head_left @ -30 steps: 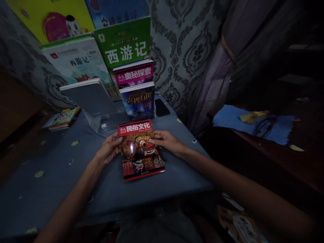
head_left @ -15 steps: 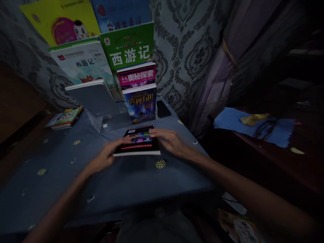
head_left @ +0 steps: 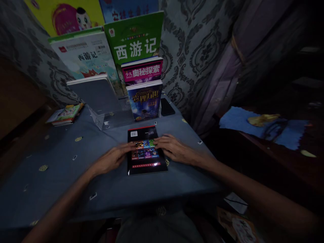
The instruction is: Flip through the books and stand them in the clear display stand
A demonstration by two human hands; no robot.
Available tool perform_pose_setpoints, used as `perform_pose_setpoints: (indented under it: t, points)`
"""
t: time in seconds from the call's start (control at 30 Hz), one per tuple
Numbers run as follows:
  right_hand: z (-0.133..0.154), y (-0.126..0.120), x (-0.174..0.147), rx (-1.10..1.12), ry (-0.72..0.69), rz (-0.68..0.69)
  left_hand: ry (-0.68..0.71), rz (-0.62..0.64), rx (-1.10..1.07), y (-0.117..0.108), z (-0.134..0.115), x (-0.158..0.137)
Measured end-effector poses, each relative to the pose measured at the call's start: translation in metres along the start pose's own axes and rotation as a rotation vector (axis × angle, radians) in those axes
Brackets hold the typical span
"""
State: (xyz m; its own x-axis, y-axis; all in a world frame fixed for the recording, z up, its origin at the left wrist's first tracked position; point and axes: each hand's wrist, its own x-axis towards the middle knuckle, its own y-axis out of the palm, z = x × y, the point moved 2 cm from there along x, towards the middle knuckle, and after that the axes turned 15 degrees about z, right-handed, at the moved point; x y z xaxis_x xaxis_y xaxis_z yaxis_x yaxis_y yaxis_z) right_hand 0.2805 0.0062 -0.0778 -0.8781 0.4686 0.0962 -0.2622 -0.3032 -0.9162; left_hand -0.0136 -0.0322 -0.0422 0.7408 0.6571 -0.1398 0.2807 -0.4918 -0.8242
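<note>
A black book (head_left: 145, 160) lies on the cloth-covered table (head_left: 101, 189), its back cover with barcode and coloured picture panels facing up. My left hand (head_left: 112, 158) rests at its left edge, with the stretched fingertips on the cover. From the other side my right hand (head_left: 174, 148) lays its extended fingers over the right edge. Both thumbs are hard to make out. Just behind the book stands a blue book (head_left: 145, 103) with gold lettering, in a clear stand (head_left: 120, 121).
More upright books rise behind: a pink-banded one (head_left: 143, 71), a green one (head_left: 136, 40) and a pale one (head_left: 87, 57). A dark phone (head_left: 167, 106) lies right of the stand. Several small books (head_left: 67, 114) are stacked at left. A patterned curtain (head_left: 194, 47) hangs at the back.
The black book, tilted up off the table between my hands before, now lies flat. My hands have come down with it, and the fingers are flatter on its cover. The view has shifted slightly.
</note>
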Motion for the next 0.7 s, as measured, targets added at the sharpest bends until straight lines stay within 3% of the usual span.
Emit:
perform_pose_setpoints:
  t: [0.13, 0.4, 0.53, 0.7]
  points:
    - [0.012, 0.002, 0.034, 0.024, 0.091, -0.033, -0.095, -0.202, 0.080, -0.003, 0.024, 0.019]
    - [0.017, 0.018, 0.123, 0.108, 0.021, 0.063, -0.112, -0.298, 0.186, 0.014, 0.030, 0.026]
    - [0.012, 0.022, 0.135, 0.071, 0.031, 0.126, -0.095, -0.294, 0.212, 0.014, 0.030, 0.026]
    - [0.001, 0.021, 0.124, 0.126, 0.113, 0.085, -0.062, -0.321, 0.275, 0.016, 0.037, 0.026]
